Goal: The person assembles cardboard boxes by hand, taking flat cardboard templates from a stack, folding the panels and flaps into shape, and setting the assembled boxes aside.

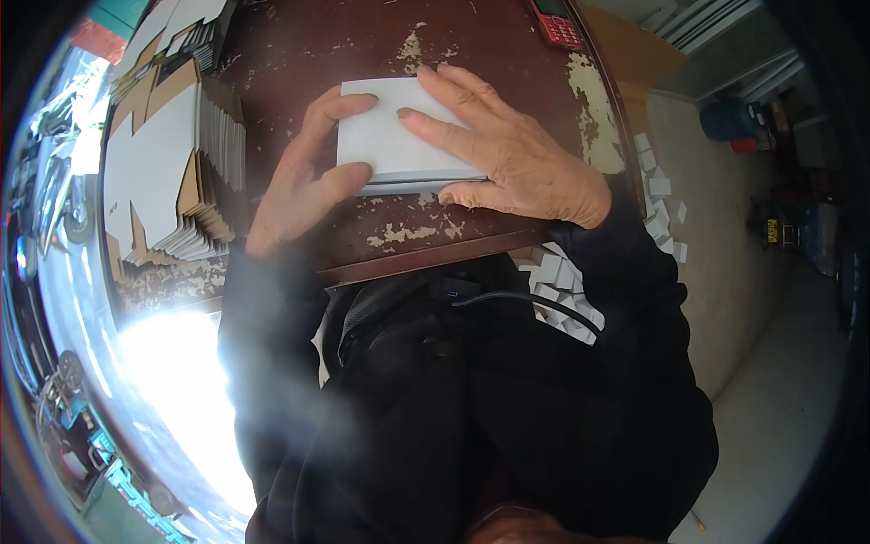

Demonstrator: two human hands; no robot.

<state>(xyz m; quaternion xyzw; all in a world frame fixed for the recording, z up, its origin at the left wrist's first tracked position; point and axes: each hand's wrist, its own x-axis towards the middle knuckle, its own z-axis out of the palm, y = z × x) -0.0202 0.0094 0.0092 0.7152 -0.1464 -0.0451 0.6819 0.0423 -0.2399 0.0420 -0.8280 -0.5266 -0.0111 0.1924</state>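
A small white cardboard box (394,136) lies on the worn, dark red table, its lid side up and a thin seam showing along its near edge. My left hand (304,181) grips the box's left end, with fingertips on the top and the thumb at the near left corner. From the other side, my right hand (512,159) lays its fingers across the right part of the top, while its thumb presses by the near edge. What is inside the box is hidden.
Stacks of flat, unfolded white-and-brown carton blanks (154,172) stand on the table's left side. A red keypad phone (557,27) sits at the far right edge. Many small white boxes (660,188) lie in a heap on the floor to the right and beneath the table.
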